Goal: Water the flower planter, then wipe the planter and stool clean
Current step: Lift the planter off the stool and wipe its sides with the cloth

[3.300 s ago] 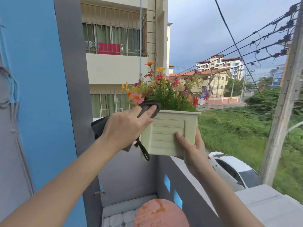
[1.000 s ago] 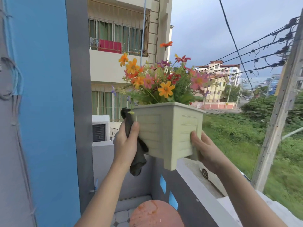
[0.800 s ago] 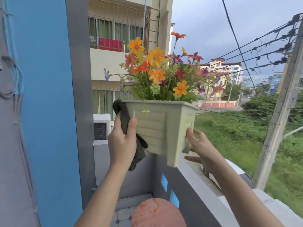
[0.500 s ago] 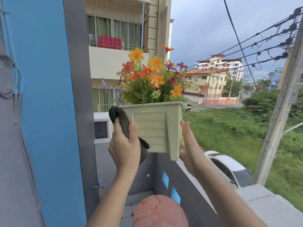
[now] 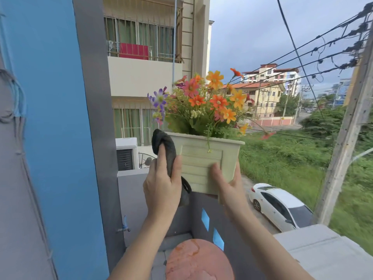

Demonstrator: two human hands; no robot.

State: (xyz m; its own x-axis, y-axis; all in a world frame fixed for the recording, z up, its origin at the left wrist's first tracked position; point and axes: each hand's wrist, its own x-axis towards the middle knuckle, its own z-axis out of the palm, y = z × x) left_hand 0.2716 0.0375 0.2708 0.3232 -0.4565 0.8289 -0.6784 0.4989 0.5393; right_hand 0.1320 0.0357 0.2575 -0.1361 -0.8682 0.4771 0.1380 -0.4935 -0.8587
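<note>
The planter [image 5: 203,158] is pale cream-green with a panel of horizontal grooves. Its flowers [image 5: 210,98] are orange, pink, yellow and purple over green leaves. The cloth [image 5: 167,150] is dark grey. The stool [image 5: 198,261] is terracotta pink with orange stains. The left wall [image 5: 52,118] is bright blue beside a grey pillar [image 5: 94,118]. The far car [image 5: 280,205] is white.

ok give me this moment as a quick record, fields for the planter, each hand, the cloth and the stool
planter: pale green planter with flowers, held up in the air beside the balcony wall
left hand: left hand grips a dark cloth at the planter's left side
right hand: right hand supports the planter's lower right corner
cloth: bunched, touching the planter's rim
stool: round reddish stool below, nothing on it
</note>
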